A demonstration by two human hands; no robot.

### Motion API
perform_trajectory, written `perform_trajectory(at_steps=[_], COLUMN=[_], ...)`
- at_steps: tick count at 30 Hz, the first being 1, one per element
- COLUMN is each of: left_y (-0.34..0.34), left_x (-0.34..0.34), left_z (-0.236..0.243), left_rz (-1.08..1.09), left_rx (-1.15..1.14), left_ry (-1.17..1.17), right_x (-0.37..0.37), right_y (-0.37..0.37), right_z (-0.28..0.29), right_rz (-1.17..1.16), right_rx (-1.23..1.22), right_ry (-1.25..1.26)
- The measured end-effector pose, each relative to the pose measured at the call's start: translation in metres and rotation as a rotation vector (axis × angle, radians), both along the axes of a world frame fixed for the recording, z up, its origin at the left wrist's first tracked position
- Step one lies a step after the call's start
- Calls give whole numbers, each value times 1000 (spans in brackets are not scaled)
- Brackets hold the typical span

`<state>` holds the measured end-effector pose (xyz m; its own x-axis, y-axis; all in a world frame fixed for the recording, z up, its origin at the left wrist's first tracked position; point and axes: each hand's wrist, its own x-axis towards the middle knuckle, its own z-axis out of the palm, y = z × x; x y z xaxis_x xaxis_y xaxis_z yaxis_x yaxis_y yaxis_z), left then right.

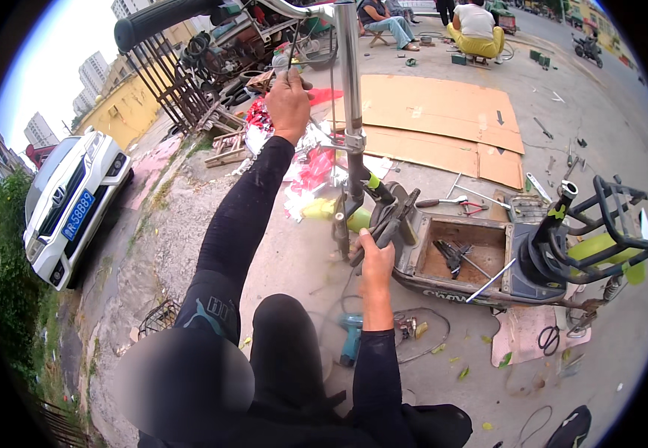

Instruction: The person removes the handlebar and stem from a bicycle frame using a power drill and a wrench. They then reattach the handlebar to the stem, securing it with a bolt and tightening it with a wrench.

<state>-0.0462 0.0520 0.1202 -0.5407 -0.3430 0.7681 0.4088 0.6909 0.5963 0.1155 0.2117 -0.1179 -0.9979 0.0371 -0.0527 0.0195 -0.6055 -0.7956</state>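
Note:
In front of me stands a partly stripped electric bike, its silver steering tube (350, 75) upright and a black handlebar grip (152, 26) at the top left. My left hand (289, 106) is raised beside the tube, its fingers pinched on a thin black cable (292, 56) that runs up toward the handlebar. Lower down, my right hand (376, 261) is closed round a bundle of black cables (387, 224) by the front of the bike's frame. An open battery box (432, 224) in the footboard holds a dark metal tool (452, 256).
A teal power drill (351, 340) lies below my right hand. Pliers (473, 208) and loose tools are on the ground by flattened cardboard (436, 119). Scissors (549, 341) rest on a pink sheet. A white car (77, 201) stands left; people sit at the back.

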Motion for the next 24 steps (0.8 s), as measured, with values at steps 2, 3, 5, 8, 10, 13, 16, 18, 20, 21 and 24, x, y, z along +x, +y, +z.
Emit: perform_trajectory(at_steps=[2, 3, 5, 8, 10, 13, 16, 18, 20, 21, 24], left_y=[-11, -15, -30, -66, -72, -85, -63, -73, -55, -46, -30], left_x=[23, 37, 62, 77, 106, 112, 88, 76, 62, 56, 43], left_z=[37, 55, 60, -13, -65, -96, -79, -62, -36, -21, 12], left_rz=[-237, -380, -369, -196, -401, -521, -485, -549, -553, -554, -612], left_rx=[323, 491, 445, 81, 294, 367, 455, 374, 395, 392, 358], left_ry=[11, -44, -325, -485, -669, -640, -576, -483, -375, -333, -254], right_x=[-4, -5, -8, -12, -9, -8, -19, -12, -7, -2, 31], right_y=[1, 3, 7, -1, -7, -12, -8, -11, -11, -13, -19], right_z=[-10, -9, -3, 0, 0, -22, -72, -102, -145, -170, -212], right_rz=[-25, -20, -10, -40, -51, 17, 196, 418, 644, 747, 864], right_rx=[0, -18, -49, -72, -60, 84, 374, 546, 697, 778, 1121], right_ry=[14, 3, -6, 26, -21, -106, -103, -134, -172, -169, -117])
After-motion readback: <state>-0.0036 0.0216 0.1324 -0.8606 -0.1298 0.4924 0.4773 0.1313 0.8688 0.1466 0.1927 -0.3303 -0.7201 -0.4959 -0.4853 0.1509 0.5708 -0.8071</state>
